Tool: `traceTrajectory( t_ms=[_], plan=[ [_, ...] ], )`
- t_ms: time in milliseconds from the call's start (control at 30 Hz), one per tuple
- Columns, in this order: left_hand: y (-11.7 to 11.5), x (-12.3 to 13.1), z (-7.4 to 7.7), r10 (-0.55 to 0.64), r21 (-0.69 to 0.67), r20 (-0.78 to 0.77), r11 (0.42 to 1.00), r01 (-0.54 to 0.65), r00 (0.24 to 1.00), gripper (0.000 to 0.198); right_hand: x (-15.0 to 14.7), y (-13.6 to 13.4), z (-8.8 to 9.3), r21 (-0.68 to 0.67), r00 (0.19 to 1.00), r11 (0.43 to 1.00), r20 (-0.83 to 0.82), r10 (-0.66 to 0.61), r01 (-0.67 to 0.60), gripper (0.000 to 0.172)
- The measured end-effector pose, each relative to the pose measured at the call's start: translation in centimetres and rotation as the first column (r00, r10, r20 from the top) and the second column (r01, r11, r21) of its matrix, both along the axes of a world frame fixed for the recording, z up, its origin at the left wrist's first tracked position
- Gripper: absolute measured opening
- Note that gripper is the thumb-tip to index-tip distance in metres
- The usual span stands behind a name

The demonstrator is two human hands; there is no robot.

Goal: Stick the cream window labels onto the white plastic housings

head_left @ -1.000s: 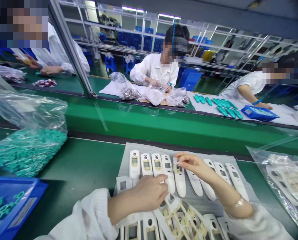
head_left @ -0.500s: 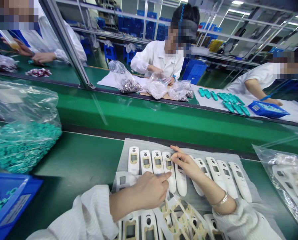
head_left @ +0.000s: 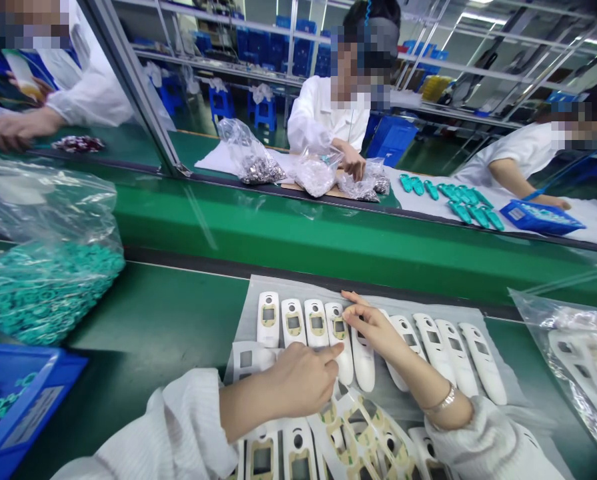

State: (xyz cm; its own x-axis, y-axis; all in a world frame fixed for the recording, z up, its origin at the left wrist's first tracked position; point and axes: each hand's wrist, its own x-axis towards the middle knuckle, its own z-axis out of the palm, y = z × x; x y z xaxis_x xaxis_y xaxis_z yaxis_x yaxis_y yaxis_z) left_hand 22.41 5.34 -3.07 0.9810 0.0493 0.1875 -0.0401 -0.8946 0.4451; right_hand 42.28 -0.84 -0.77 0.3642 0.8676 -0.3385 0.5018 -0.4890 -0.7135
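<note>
A row of several white plastic housings [head_left: 316,323] with small window openings lies on a clear plastic sheet [head_left: 428,313] on the green bench. My left hand [head_left: 301,380] is curled, its forefinger pressing on the lower part of the fourth housing [head_left: 339,331]. My right hand [head_left: 371,323] pinches its fingertips at the window of that same housing; what it holds is too small to make out. More white housings and peeled sticker backing sheets [head_left: 363,437] lie below my wrists.
A clear bag of teal rings [head_left: 43,287] sits at left above a blue tray [head_left: 13,400]. Another bag of white parts [head_left: 578,353] lies at right. Beyond a green conveyor [head_left: 303,233], people in white coats work with bags and teal parts [head_left: 453,200].
My right hand shifted left from the fifth housing to the fourth one's window, then held there. My left hand stayed pressing. The view tilted down slightly.
</note>
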Motion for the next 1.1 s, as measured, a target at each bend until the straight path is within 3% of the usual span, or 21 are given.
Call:
traceTrajectory(
  t_ms=[733, 1100],
  plan=[
    [0.14, 0.00, 0.09, -0.018, -0.017, -0.030, 1.000, 0.017, 0.999, 0.023, 0.06, -0.35, -0.96, 0.046, 0.994, 0.998, 0.100, 0.034, -0.039, 0.025],
    [0.13, -0.06, 0.26, -0.013, -0.031, -0.032, 0.999, 0.012, 0.999, 0.024, -0.39, -0.39, -0.55, 0.051, 0.988, 0.997, 0.144, 0.048, -0.056, 0.026]
  ],
)
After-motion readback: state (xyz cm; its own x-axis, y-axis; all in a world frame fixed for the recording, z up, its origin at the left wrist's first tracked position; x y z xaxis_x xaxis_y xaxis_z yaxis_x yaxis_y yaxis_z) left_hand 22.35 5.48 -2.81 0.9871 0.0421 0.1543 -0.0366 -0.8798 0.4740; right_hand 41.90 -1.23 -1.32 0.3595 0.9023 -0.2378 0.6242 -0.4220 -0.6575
